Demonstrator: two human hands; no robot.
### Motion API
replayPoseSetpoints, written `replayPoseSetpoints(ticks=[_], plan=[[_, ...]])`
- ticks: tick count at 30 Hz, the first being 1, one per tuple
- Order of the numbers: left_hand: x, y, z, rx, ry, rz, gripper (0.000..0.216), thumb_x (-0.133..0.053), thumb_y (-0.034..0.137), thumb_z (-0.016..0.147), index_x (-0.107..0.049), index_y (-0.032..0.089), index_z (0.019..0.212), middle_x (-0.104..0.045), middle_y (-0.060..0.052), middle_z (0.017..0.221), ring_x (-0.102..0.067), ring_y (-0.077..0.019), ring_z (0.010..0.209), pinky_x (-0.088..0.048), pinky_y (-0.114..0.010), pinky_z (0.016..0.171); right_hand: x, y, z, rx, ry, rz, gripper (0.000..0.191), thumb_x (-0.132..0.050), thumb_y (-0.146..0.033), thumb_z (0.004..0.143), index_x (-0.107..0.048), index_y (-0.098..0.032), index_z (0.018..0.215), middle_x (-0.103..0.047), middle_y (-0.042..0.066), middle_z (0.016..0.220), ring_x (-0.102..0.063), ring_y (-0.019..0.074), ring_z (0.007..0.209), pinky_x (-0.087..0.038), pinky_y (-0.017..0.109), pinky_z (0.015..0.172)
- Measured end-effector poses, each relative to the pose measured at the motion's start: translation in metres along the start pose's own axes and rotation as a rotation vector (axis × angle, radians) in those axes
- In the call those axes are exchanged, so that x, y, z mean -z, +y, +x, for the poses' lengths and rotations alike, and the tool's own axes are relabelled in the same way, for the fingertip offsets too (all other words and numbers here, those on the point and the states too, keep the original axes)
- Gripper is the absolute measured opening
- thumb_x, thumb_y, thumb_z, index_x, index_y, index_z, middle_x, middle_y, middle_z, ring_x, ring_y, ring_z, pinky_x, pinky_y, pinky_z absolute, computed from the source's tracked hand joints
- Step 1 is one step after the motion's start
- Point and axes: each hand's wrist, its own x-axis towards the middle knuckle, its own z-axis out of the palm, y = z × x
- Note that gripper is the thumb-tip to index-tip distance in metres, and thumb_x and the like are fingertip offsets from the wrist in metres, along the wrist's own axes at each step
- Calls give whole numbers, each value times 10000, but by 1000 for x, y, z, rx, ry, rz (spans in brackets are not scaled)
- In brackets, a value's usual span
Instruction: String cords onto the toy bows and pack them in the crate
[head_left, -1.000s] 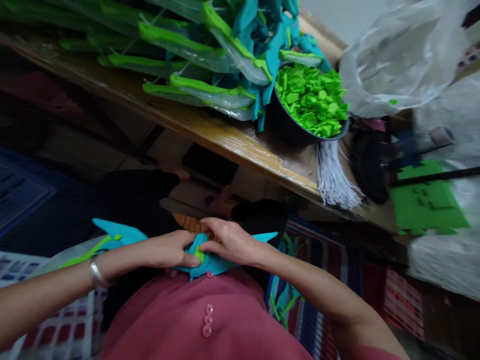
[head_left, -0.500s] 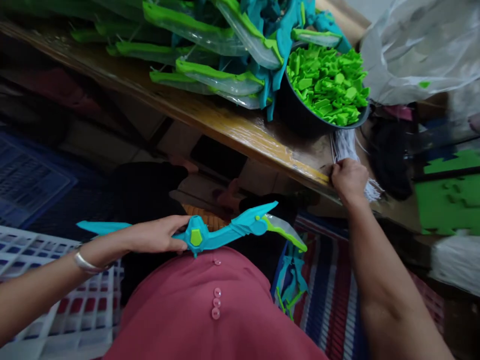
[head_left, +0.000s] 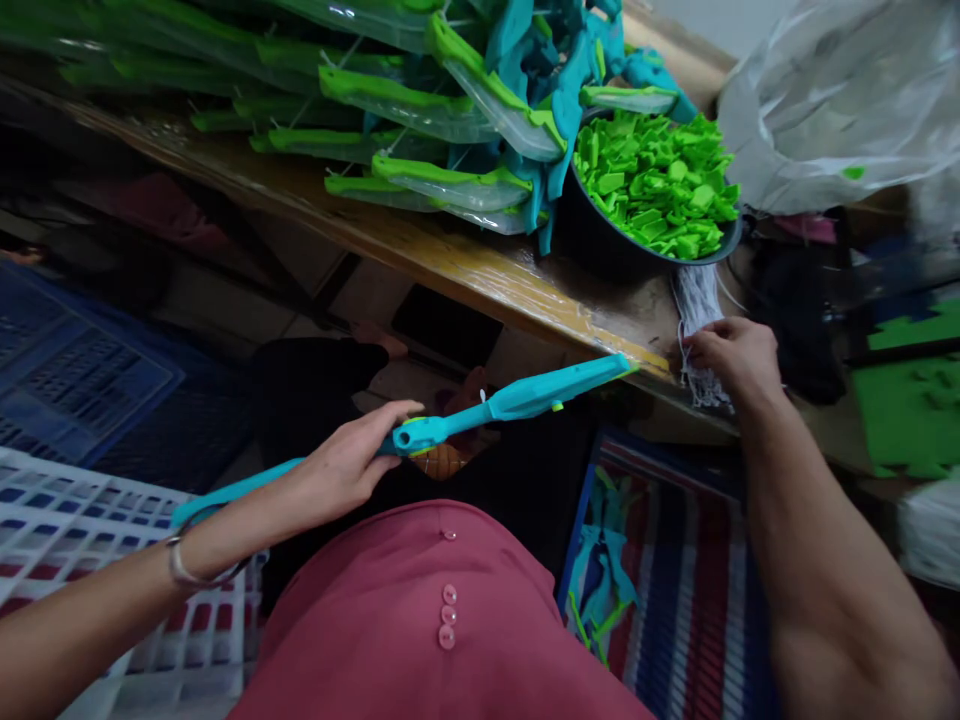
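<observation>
My left hand (head_left: 341,462) is closed around the middle of a teal plastic toy bow (head_left: 525,395) with lime-green parts. Held across my lap, the bow has its narrow edge turned up and its right end raised toward the table. My right hand (head_left: 739,355) pinches at a bundle of thin white strings (head_left: 697,300) hanging by the table edge. How many strings are between the fingers cannot be made out. Just behind that hand stands a dark bowl (head_left: 626,235) filled with small lime-green plastic pieces (head_left: 660,180).
Many teal and green toy bows (head_left: 442,185) are stacked on the wooden table (head_left: 480,265). A clear plastic bag (head_left: 840,110) is at back right. White (head_left: 142,640) and blue crates (head_left: 97,360) are at left. More teal parts (head_left: 600,570) lie on a striped mat (head_left: 682,560).
My left hand has rolled the toy bow edge-up and raised its right end. My right hand has shifted from a fist over the strings to a fingertip pinch at their side.
</observation>
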Motion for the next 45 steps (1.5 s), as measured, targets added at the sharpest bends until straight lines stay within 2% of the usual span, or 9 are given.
replayPoseSetpoints(ticks=[3,6,13,16,21,27,33,38,45], plan=[[11,-9,8,210,-181,-141,765,-701,306,690,-462,195,1408,-640,-111,1301,-597,-301,1218,-441,-432,1087,7,-1,-34,-44,141,268,39,-577,-212,766,-584,-227,730,-636,68,687,-563,181,567,-426,326,571],[13,-25,9,290,-387,-240,521,-734,362,630,-624,175,1103,-699,-74,1085,-638,-304,1082,-487,-414,1017,3,-6,-89,-42,124,445,86,-638,-319,757,-585,-254,779,-617,43,669,-550,171,544,-422,308,527],[-7,-28,-6,309,-414,-389,387,-747,436,731,-599,190,991,-680,-35,887,-642,-230,856,-532,-359,842,-84,-40,-249,-193,-771,841,274,-673,-464,800,-584,-207,842,-631,2,644,-553,135,511,-456,237,487],[-15,-16,3,250,-552,-488,403,-781,436,736,-631,179,1008,-699,-43,894,-645,-206,812,-532,-333,805,-124,-74,-286,24,-1090,905,188,-649,-384,837,-638,-197,826,-700,32,810,-647,172,732,-555,292,701],[-28,-6,23,179,-501,-599,356,-804,315,695,-653,162,979,-651,0,808,-553,-130,653,-488,-252,628,-146,-111,-288,205,-1130,990,266,-724,-360,809,-704,-214,1031,-721,32,1121,-652,253,1086,-510,390,1036],[-35,-3,21,196,-503,-718,374,-813,310,700,-660,138,994,-716,-42,843,-599,-131,658,-507,-244,625,-144,-120,-284,230,-1235,1058,265,-706,-460,861,-709,-202,920,-725,24,938,-662,215,936,-543,342,922],[-30,-2,19,191,-570,-720,333,-787,284,738,-677,136,1015,-780,-91,905,-667,-140,681,-542,-252,682,-151,-120,-286,56,-1364,1118,349,-721,-559,826,-670,-215,797,-676,10,743,-647,201,785,-546,365,888],[-36,-4,25,181,-478,-697,329,-782,275,735,-706,134,1023,-779,-87,893,-705,-176,760,-567,-288,751,-163,-108,-295,-223,-1225,1197,247,-809,-318,634,-684,-199,812,-694,12,808,-649,208,857,-506,333,898],[-38,-4,32,111,-412,-621,354,-755,282,721,-728,147,1047,-768,-69,1010,-702,-220,924,-546,-357,915,-161,-104,-293,-356,-1354,1346,180,-757,-261,631,-692,-166,769,-675,5,757,-594,142,719,-482,250,766]])
